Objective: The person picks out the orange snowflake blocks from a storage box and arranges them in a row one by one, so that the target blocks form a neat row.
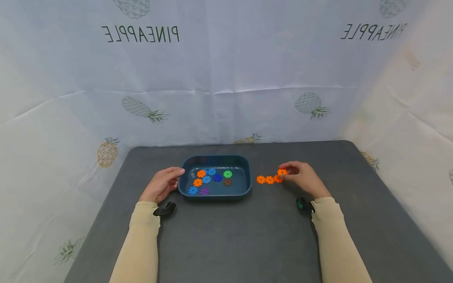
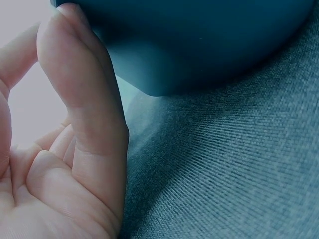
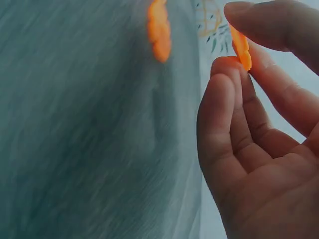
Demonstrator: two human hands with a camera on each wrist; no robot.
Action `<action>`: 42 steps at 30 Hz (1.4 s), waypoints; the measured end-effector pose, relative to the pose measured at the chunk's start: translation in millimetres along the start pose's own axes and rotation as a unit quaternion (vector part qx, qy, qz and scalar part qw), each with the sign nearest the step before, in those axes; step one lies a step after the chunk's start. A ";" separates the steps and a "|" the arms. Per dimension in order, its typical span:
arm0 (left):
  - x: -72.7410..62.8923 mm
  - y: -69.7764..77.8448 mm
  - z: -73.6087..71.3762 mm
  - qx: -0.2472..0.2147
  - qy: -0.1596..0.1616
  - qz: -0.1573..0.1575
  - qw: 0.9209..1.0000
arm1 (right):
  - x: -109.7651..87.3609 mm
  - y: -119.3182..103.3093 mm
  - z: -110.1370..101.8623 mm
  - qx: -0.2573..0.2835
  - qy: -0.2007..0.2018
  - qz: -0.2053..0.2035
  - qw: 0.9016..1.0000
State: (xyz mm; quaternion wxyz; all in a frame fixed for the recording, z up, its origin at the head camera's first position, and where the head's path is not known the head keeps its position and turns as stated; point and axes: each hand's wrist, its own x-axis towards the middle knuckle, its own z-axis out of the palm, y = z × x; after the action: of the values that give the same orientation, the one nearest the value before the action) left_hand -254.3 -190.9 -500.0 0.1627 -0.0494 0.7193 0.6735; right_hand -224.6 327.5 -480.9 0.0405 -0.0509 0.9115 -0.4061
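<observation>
My left hand point(image 1: 164, 184) pinches the left rim of a dark blue tray point(image 1: 216, 195) between thumb and finger; the left wrist view shows the thumb point(image 2: 84, 89) up against the tray's side point(image 2: 199, 45). Inside the tray lie several notched plastic discs, among them a green disc point(image 1: 227, 173), a brown disc point(image 1: 227, 182) and a purple disc point(image 1: 204, 191). To the right of the tray, my right hand point(image 1: 304, 179) holds an orange disc point(image 1: 282, 172) by its edge, just above a row of orange discs point(image 1: 265, 179) on the table. Whether the held disc touches the row is unclear.
A dark grey cloth-covered table point(image 1: 233, 236) carries the tray and the row. Behind it and at both sides hangs a pale curtain point(image 1: 226, 70) printed with pineapples. Each wrist wears a black strap, like the left one point(image 1: 164, 209).
</observation>
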 end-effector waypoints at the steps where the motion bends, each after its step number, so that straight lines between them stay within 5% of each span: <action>1: -0.5 -0.1 -0.4 0.000 0.001 -0.001 1.000 | -0.8 2.9 -0.9 -0.005 0.001 0.003 1.000; 13: -2.8 1.5 0.3 -0.005 0.004 -0.004 1.000 | -2.6 15.3 -1.8 -0.044 0.002 0.040 0.998; 42: -1.5 1.4 0.6 -0.011 0.001 -0.006 1.000 | -0.4 15.7 2.5 -0.067 -0.001 0.051 0.996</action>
State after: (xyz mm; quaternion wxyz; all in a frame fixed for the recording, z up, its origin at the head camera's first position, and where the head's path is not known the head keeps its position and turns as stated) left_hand -253.2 -190.4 -498.3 0.1657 -0.0561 0.7114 0.6806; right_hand -224.9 336.2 -494.2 0.0586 -0.0079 0.9380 -0.3414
